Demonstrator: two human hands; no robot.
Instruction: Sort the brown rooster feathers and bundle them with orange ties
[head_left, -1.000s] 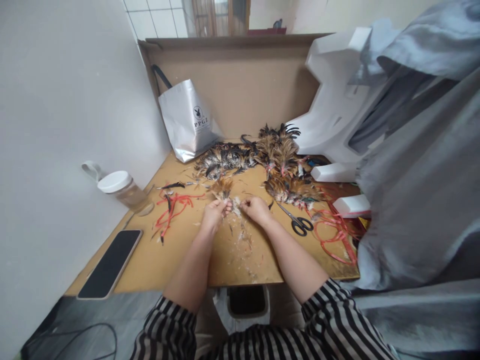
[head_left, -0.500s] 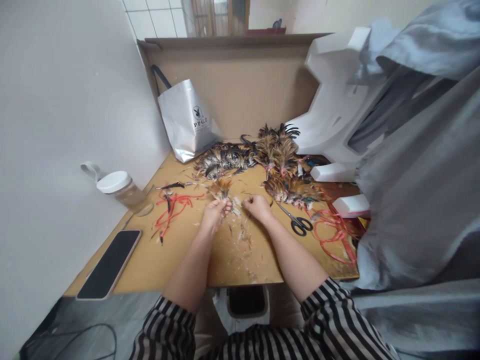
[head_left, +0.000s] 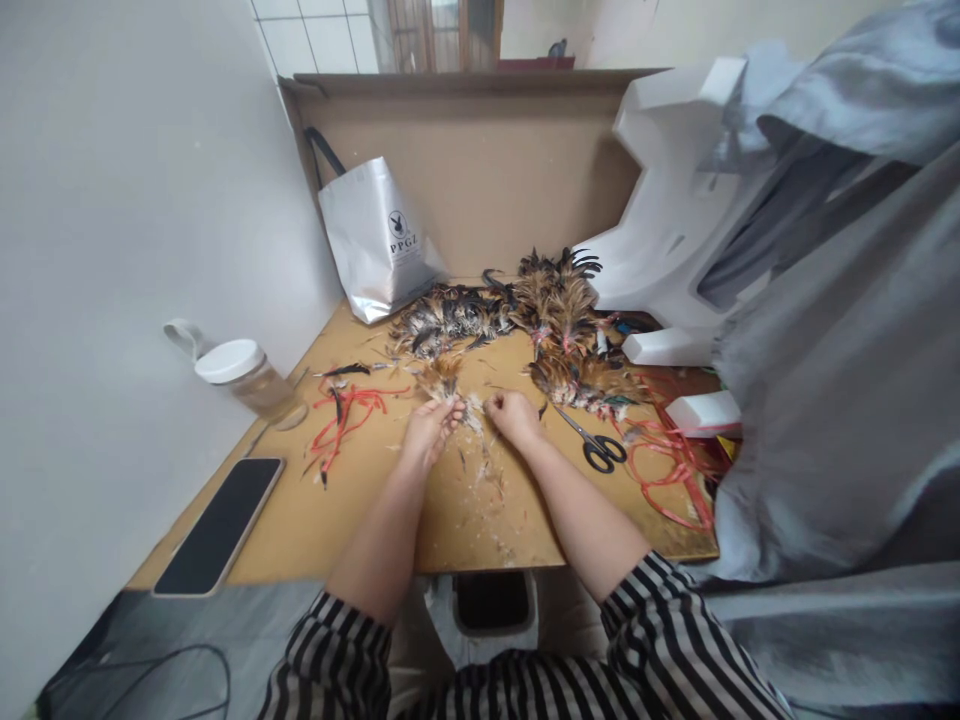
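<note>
My left hand (head_left: 429, 430) is closed around the lower end of a small bunch of brown feathers (head_left: 441, 377), whose tips fan out away from me. White fluff (head_left: 472, 412) lies beside its fingertips. Just to the right, my right hand (head_left: 511, 413) is curled with thumb and fingers together, a short gap from the bunch. Whether anything is pinched there is too small to make out. Scraps of down and bits of feather are scattered on the table (head_left: 450, 530) below the hands.
Feather bundles (head_left: 559, 300) and a grey-black feather pile (head_left: 457, 318) lie behind. Black-handled scissors (head_left: 600, 450) and red strips (head_left: 671, 475) are at right. More red strips (head_left: 341, 425), a phone (head_left: 219, 525), a lidded jar (head_left: 251, 385) and a silver bag (head_left: 371, 240) stand or lie left.
Hardly anything differs. Both hands stay in nearly the same place, the left still gripping the feathers; the whole view has shifted very slightly.
</note>
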